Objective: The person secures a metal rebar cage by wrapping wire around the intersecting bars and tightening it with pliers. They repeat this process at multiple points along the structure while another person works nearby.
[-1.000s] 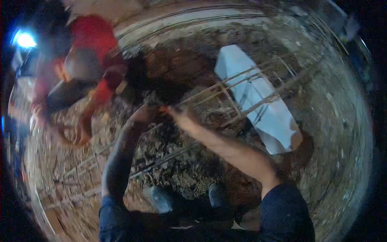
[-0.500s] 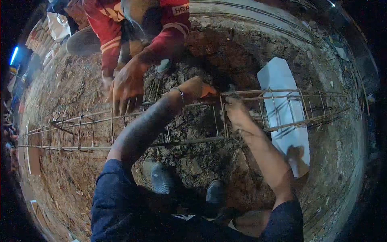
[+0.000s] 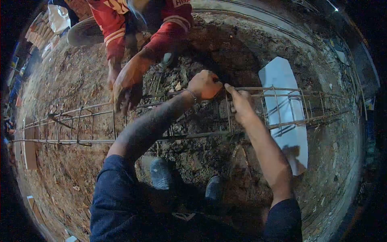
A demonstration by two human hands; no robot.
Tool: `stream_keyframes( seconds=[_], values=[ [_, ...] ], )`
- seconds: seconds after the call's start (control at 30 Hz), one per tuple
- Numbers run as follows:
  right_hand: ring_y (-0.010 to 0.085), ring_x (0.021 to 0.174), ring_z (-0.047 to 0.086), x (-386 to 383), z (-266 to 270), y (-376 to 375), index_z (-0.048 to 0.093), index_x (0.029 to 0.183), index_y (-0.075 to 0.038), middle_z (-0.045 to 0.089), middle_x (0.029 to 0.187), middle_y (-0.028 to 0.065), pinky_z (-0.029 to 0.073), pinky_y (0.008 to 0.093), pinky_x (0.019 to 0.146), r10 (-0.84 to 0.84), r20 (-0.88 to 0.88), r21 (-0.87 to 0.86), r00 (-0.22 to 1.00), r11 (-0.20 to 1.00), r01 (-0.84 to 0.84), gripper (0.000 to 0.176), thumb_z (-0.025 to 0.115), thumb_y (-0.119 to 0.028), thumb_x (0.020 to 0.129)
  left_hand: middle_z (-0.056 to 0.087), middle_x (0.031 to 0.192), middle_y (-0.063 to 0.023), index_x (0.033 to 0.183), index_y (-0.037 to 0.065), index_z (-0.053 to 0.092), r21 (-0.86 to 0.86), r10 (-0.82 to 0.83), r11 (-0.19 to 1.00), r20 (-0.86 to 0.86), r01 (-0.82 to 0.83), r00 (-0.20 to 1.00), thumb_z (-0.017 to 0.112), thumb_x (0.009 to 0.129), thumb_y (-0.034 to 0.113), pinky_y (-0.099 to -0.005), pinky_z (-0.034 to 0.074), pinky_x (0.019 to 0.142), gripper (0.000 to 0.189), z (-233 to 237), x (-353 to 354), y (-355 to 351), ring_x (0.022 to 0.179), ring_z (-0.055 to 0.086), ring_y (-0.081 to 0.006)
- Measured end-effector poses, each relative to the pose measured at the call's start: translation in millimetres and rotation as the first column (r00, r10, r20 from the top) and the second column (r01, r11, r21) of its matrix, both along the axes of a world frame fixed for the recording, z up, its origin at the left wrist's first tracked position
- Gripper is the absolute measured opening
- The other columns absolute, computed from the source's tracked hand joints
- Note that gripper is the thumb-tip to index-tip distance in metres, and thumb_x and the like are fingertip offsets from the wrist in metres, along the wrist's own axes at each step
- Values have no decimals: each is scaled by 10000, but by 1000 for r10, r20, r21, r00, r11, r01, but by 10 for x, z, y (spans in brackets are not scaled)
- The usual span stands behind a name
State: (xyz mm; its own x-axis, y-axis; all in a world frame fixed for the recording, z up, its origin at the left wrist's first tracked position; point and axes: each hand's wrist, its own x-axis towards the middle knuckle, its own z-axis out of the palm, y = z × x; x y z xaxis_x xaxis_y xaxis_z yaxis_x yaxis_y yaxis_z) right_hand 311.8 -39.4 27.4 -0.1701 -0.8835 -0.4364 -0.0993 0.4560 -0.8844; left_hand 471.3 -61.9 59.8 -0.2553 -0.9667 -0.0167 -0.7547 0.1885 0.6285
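Observation:
A long rebar cage [image 3: 193, 136] of thin rods and square stirrups runs across the view above the soil. My left hand [image 3: 204, 84] is closed in a fist at the cage's far upper rod; what it grips is hidden. Right beside it, my right hand [image 3: 242, 105] is closed around the upper rod where a stirrup meets it, thumb and finger close to my left fist. To the left, a co-worker's hands [image 3: 128, 86], in red sleeves, reach down to the same upper rod and are somewhat blurred.
A pale white board [image 3: 296, 143] lies on the ground under the cage's right part. My shoes [image 3: 160, 173] stand on the rough soil [image 3: 72, 173] near the cage. Stacked bricks [image 3: 40, 32] are at the upper left, and long rods [image 3: 250, 18] lie along the far edge.
My left fist has turned and come nearer to my right hand at the joint. The cage has shifted slightly. The co-worker's hands have moved a little along the rod.

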Motion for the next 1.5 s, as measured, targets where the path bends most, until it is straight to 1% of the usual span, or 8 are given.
stream_keyframes(
  seconds=[0.33, 0.43, 0.7, 0.83, 0.93, 1.13, 1.33, 1.5],
  values=[
    [157, 547, 513, -231, 190, 130, 559, 1066, -4, 576, 698, 53, 410, 318, 438, 344, -52, -115, 938, 931, -348, 316, 583, -161, 793, 624, 771, -165, 838, 41, 646, -228, -60, 974, -189, 15, 980, 588, 778, 246, -397, 469, 623, 221, -154, -7, 46, 712, 615, -321],
    [135, 620, 576, -189, 546, 146, 612, 1001, 1, 637, 764, 82, 467, 285, 541, 517, -548, -83, 658, 749, -657, 260, 496, -68, 779, 633, 754, -164, 823, 52, 671, -212, -82, 976, -164, 47, 983, 601, 743, 199, -412, 476, 633, 181, -104, -4, 49, 705, 607, -334],
    [102, 503, 515, -42, 1121, -248, 635, 868, 22, 580, 628, 52, 439, 256, 473, 735, -658, 275, 163, 437, -856, 186, 519, -93, 778, 614, 851, -148, 902, 76, 632, -375, -90, 927, -158, 25, 983, 601, 724, 174, -417, 455, 697, 205, -407, 58, -13, 800, 585, -317],
    [71, 499, 477, -120, 1335, -494, 571, 951, 38, 552, 708, 50, 398, 196, 436, 846, -218, 302, 486, 532, -791, 198, 527, -71, 792, 586, 931, -171, 1020, 45, 589, -502, -104, 865, -170, 4, 980, 609, 734, 177, -389, 440, 738, 315, -313, 120, 109, 862, 561, -321],
    [94, 516, 500, -192, 1163, -654, 506, 965, 12, 546, 690, 75, 449, 218, 432, 584, 269, 133, 766, 765, -630, 175, 540, -15, 796, 555, 1016, -172, 1069, 37, 554, -188, -173, 974, -238, 130, 956, 588, 740, 147, -399, 415, 810, 348, -119, 165, 170, 966, 518, -330],
    [99, 475, 487, -191, 687, -1009, 529, 815, 19, 550, 660, 76, 433, 201, 412, 513, 231, 66, 827, 840, -539, 98, 519, -78, 827, 589, 926, -132, 901, 72, 611, -586, -218, 804, -135, 100, 966, 591, 672, 76, -403, 473, 719, 230, -326, 51, 134, 888, 563, -301],
    [60, 492, 483, 167, 556, -1131, 532, 767, -52, 576, 682, 58, 364, 170, 366, 644, 101, 129, 759, 748, -652, 85, 560, -114, 818, 619, 896, -146, 930, 46, 618, -491, -221, 853, -28, 180, 975, 616, 677, 86, -366, 498, 704, 256, -129, 102, 163, 840, 593, -317],
    [71, 446, 441, 145, 624, -1146, 540, 807, -54, 561, 670, 52, 312, 180, 339, 628, 98, 129, 772, 761, -636, 94, 554, -146, 819, 633, 737, -105, 851, -19, 607, -42, -108, 994, -429, 99, 897, 683, 725, 189, -344, 466, 607, 255, -89, 149, -114, 635, 583, -182]
  ],
)
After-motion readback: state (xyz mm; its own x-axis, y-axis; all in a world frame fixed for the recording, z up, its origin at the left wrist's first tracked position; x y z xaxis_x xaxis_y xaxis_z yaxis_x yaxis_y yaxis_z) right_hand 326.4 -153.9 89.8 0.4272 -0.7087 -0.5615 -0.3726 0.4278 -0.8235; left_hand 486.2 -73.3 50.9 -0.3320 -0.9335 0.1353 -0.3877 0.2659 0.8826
